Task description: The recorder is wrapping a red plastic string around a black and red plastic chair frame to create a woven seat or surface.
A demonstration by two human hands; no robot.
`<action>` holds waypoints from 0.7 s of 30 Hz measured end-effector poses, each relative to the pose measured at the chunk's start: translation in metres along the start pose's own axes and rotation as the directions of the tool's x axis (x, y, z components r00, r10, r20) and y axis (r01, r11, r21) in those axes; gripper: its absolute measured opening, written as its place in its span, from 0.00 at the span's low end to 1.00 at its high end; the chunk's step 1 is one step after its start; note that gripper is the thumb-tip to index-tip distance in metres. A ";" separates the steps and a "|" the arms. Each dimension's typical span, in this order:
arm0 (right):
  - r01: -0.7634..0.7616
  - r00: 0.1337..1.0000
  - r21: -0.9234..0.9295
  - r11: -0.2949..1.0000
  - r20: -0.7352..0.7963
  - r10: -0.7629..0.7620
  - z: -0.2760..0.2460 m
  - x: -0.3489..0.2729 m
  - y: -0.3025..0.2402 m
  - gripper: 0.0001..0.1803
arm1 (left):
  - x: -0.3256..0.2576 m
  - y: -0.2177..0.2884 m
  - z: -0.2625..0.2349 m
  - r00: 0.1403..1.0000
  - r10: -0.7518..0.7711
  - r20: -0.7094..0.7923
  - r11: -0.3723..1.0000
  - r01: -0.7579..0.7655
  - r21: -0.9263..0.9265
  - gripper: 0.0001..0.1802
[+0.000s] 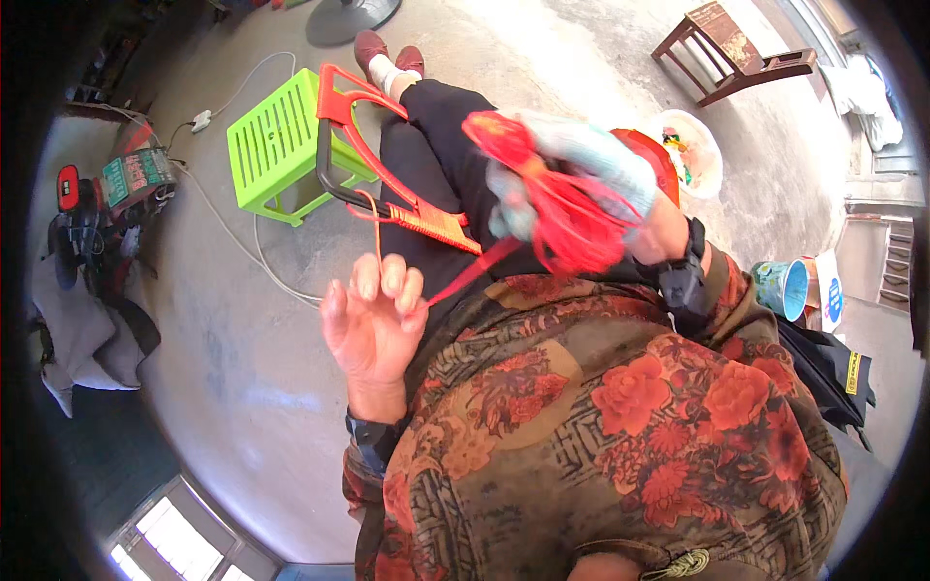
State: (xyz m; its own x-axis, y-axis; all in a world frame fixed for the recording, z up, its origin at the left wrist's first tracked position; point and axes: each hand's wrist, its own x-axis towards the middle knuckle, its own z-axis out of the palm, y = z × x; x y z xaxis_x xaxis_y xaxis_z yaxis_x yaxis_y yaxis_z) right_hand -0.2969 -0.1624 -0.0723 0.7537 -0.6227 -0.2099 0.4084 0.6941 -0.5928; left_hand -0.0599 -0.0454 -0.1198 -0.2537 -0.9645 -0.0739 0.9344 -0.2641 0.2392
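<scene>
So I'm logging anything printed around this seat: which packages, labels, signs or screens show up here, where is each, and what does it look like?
Box-like device: on the floor at far left, green and red printed face.
Paper cup: on the floor at right, lying on its side, teal printed wall.
Flat printed card: just right of the cup, white with a blue round mark.
Yellow label: small rectangle on the black bag at right.
No lit screens visible.

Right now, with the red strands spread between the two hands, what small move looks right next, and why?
Probably draw the left hand outward to tighten the red strand. It runs loosely from those fingers up to the tangled red bundle that the gloved right hand grips, above the red frame on the lap.
</scene>
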 end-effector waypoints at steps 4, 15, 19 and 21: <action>-0.093 0.983 -0.660 0.745 -0.181 -0.038 -0.012 0.046 0.024 0.21 | -0.040 0.003 -0.015 0.967 -0.011 -0.255 1.000 0.017 0.023 0.16; -0.047 0.975 -0.989 -0.143 -0.014 -0.224 -0.007 0.092 0.081 0.24 | -0.065 0.008 -0.017 0.906 0.041 -0.422 0.849 0.191 0.492 0.10; -0.029 0.956 -0.957 0.287 -0.110 -0.271 -0.014 0.088 0.055 0.23 | -0.047 0.017 -0.009 0.992 0.117 -0.038 0.872 -0.085 0.482 0.10; -0.084 0.936 -0.812 0.578 -0.263 -0.233 -0.011 0.088 0.034 0.21 | -0.022 0.017 0.022 0.928 0.371 -0.033 0.796 -0.299 0.526 0.15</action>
State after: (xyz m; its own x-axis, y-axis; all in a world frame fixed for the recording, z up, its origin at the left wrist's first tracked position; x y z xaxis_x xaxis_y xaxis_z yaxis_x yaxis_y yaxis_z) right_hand -0.2225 -0.1978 -0.1192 0.4751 -0.8397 -0.2629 -0.2454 0.1605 -0.9560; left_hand -0.0435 -0.0287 -0.0928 0.1192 -0.9928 -0.0120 0.6881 0.0739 0.7219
